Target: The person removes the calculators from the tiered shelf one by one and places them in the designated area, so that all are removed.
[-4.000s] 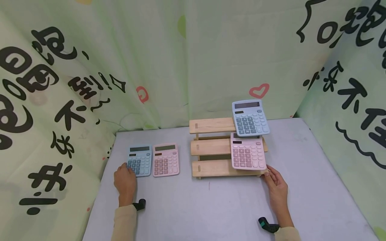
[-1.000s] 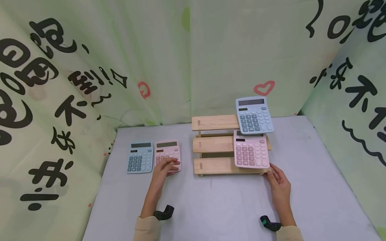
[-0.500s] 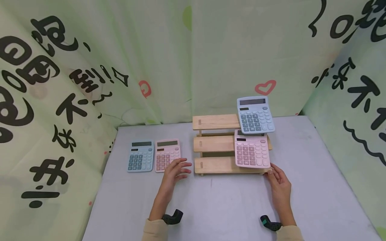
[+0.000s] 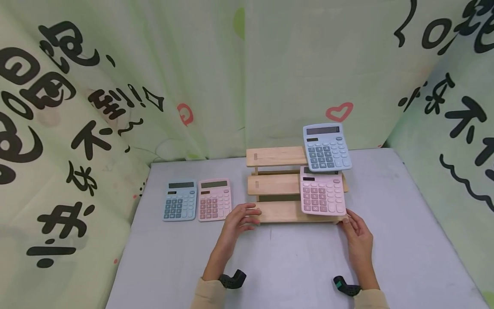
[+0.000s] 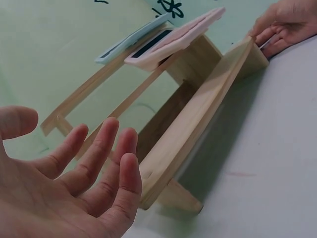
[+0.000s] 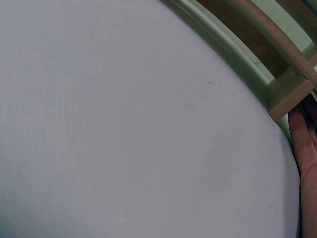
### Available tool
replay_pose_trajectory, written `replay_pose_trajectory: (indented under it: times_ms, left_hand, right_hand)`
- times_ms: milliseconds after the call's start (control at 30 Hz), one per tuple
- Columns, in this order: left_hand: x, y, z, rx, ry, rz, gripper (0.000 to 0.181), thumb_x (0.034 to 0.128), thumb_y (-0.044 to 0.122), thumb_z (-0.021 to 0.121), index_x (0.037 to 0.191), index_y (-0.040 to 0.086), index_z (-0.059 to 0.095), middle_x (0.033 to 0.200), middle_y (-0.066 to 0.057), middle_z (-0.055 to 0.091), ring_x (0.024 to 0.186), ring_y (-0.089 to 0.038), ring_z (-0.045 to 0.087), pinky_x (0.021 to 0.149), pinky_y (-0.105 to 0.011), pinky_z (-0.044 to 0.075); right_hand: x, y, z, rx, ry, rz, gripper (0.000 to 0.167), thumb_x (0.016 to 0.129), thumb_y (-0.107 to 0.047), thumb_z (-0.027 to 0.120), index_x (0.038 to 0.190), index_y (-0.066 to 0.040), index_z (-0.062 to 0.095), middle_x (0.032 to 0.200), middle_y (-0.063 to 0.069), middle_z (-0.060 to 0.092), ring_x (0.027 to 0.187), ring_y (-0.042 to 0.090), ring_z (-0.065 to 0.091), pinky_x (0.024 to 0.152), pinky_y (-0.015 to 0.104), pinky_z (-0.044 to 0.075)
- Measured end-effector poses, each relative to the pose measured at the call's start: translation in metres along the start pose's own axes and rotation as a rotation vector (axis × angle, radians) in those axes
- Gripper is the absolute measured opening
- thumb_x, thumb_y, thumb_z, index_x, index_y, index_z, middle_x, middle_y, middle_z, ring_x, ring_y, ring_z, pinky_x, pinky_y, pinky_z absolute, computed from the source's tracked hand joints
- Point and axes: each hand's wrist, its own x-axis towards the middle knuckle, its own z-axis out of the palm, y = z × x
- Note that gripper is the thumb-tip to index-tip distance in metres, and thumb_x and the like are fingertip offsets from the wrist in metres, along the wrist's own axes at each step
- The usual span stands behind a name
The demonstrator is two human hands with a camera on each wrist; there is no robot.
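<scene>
On the rack (image 4: pixel 274 185), the blue calculator (image 4: pixel 327 148) covers part of the display (image 4: pixel 306 171) of the pink calculator (image 4: pixel 322 195). The left hand (image 4: pixel 236 222) hides the front slat's (image 4: pixel 281 211) left end, and the right wrist view's right edge cuts off the right hand (image 6: pixel 309 161).

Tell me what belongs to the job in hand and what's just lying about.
Seemingly the job:
rack, pinched by the right hand, left hand nearby
blue calculator and pink calculator on it
likely second blue calculator, second pink calculator, on table

Just background:
curtain
table
</scene>
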Motion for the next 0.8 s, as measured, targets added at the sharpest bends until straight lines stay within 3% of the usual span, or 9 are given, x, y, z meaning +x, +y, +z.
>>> replay_pose_trajectory:
  times_ms: [233, 600, 800]
  left_hand:
    - [0.008, -0.002, 0.012, -0.003, -0.019, 0.000, 0.049, 0.1118, 0.039, 0.041, 0.147, 0.008, 0.052, 0.136, -0.015, 0.069, 0.113, -0.027, 0.070, 0.098, -0.040, 0.057]
    - [0.021, 0.002, 0.033, 0.021, 0.009, -0.031, 0.054, 0.1087, 0.048, 0.046, 0.146, 0.010, 0.052, 0.134, -0.016, 0.071, 0.101, -0.017, 0.074, 0.093, -0.035, 0.058]
    - [0.030, 0.002, 0.042, 0.023, 0.011, -0.035, 0.059, 0.1071, 0.048, 0.050, 0.149, 0.007, 0.049, 0.134, -0.016, 0.071, 0.103, -0.021, 0.076, 0.096, -0.040, 0.060]
  right_hand:
    - [0.000, 0.000, -0.001, 0.037, 0.008, 0.003, 0.052, 0.106, -0.028, 0.062, 0.153, -0.010, 0.050, 0.119, -0.023, 0.068, 0.113, -0.013, 0.063, 0.092, 0.001, 0.048]
    - [0.001, 0.001, 0.000, 0.001, 0.012, -0.007, 0.052, 0.106, -0.029, 0.061, 0.153, -0.011, 0.050, 0.119, -0.024, 0.067, 0.113, -0.015, 0.062, 0.092, 0.000, 0.048]
    - [0.001, 0.002, 0.000, 0.006, 0.011, 0.003, 0.052, 0.106, -0.030, 0.061, 0.154, -0.011, 0.050, 0.120, -0.024, 0.067, 0.114, -0.015, 0.062, 0.092, 0.000, 0.048]
